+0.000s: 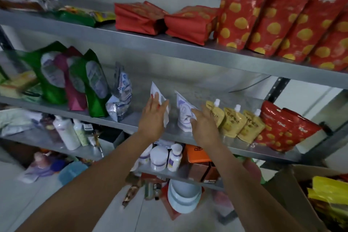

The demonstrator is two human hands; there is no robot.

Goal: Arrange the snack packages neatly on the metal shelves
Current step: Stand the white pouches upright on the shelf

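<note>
Left hand (154,114) flat on one white pouch (160,100), right hand (204,124) flat on the other pouch (183,115), both upright mid-shelf (171,132) near its front edge; I'd nudge them gently toward the yellow pouches (231,124), bases square, lest they topple.

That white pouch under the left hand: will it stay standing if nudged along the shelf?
Probably tips easily: the white pouch under the left hand stands tall, narrow and tilted. Likely light and floppy, given its thin, soft-looking film.
</note>
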